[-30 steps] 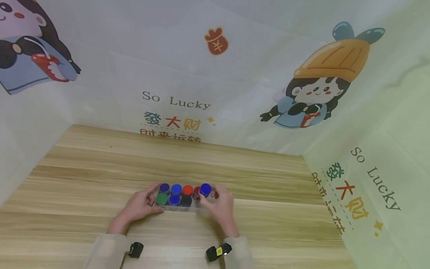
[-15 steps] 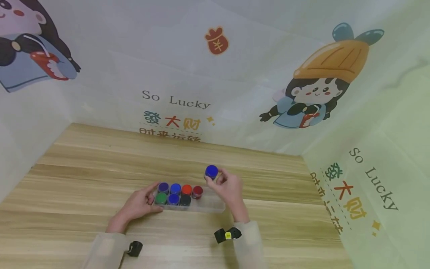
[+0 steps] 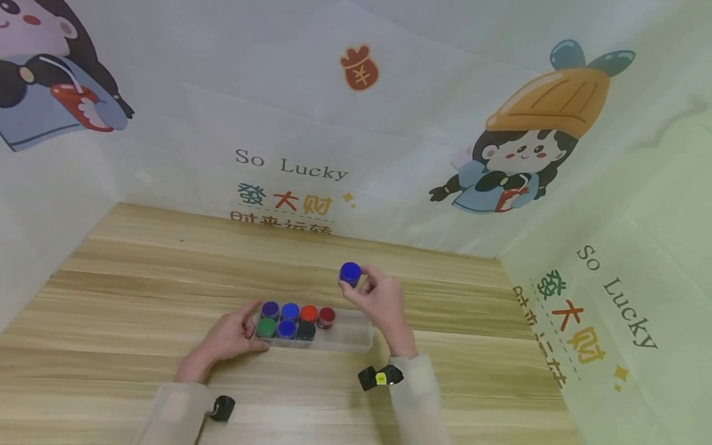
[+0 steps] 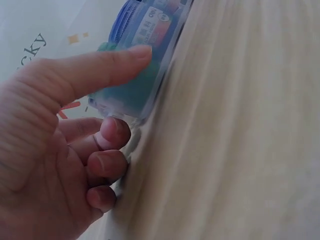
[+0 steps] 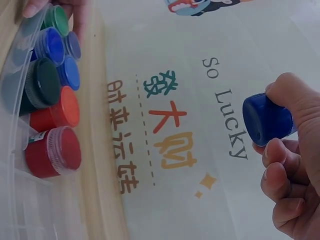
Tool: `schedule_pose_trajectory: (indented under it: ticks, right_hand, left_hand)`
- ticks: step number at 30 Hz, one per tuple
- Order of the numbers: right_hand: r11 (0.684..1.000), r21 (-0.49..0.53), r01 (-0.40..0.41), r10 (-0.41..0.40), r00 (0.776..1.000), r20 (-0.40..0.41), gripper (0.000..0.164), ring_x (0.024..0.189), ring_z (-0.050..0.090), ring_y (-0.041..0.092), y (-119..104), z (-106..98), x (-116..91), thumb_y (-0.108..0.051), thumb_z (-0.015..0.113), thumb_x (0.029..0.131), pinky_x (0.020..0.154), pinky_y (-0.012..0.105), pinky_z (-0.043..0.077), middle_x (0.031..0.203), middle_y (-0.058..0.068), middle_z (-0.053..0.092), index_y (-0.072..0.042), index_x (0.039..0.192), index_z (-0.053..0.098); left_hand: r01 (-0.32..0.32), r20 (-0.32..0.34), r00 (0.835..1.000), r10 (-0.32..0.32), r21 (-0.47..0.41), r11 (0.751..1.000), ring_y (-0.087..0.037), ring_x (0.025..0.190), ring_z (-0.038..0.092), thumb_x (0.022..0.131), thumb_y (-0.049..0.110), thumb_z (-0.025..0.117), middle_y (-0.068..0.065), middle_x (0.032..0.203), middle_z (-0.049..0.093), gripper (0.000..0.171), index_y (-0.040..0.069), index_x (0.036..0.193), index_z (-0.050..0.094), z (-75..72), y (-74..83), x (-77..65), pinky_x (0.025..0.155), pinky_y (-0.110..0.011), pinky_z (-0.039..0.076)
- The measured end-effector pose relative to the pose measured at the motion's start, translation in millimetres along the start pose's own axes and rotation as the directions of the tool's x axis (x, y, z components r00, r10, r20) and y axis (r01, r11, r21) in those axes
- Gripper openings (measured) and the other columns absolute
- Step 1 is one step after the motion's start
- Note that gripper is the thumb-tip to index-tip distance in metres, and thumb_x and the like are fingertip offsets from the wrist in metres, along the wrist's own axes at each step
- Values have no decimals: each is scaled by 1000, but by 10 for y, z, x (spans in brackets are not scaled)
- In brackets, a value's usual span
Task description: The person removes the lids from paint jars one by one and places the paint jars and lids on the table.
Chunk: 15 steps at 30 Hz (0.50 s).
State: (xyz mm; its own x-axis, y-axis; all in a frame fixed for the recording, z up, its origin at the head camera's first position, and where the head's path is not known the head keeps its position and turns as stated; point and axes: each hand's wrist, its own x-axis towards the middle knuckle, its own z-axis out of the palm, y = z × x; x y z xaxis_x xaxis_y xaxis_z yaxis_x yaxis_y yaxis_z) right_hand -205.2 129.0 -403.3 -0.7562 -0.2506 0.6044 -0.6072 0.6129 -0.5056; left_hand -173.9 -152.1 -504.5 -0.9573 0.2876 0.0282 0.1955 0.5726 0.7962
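A clear plastic box (image 3: 356,330) lies on the table, with several small paint jars in two rows toward its left. They include a green jar (image 3: 266,328), an orange-red jar (image 3: 308,314), a black jar (image 3: 306,331) and a dark red jar (image 5: 52,152). My left hand (image 3: 228,335) grips the box's left end, thumb along the near wall (image 4: 142,95), as the left wrist view shows. Raised beyond the box's right half, a blue paint jar (image 3: 350,273) is pinched between thumb and fingers of my right hand (image 3: 385,303). Its blue lid faces left in the right wrist view.
The wood-grain table (image 3: 167,259) spreads around the box. Behind and at both sides stand pale fabric walls (image 3: 411,154) printed with cartoon figures and lettering. A black strap camera (image 3: 381,377) sits on my right wrist, another wrist camera (image 3: 222,408) on my left.
My right hand has lifted the blue paint jar out of the box's right part and carried it away toward the back. My left hand has stayed on the box's left end.
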Motion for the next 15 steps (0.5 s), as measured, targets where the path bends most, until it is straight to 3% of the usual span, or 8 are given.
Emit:
schedule_pose_trajectory:
  ticks: [7,12,15]
  right_hand:
    - [999,-16,30,-30,1000,-4,23,41,42,-1,-28,-45,52,-18,77,75,41,14,31,48,-2,53,-1,85,67]
    - [1000,-11,11,-11,1000,24,24,42,43,-1,-61,-56,57,-18,78,75,41,13,32,49,-2,54,0,87,68]
    - [1000,-5,-1,1,999,40,23,42,41,-2,-80,-51,60,-18,78,75,41,13,32,49,-2,54,0,87,68]
  left_hand:
    - [41,43,998,-38,-54,998,-14,62,44,68,22,83,-2,70,50,100,-11,142,23,-69,58,13,58,-26,40]
    - [-17,-13,1000,17,-15,1000,-12,60,41,75,25,78,0,68,47,77,-9,133,43,-153,202,64,55,-25,38]
    - [-86,-87,993,79,-72,994,-10,57,38,81,17,73,0,66,44,54,-8,125,53,-210,367,131,53,-24,35]
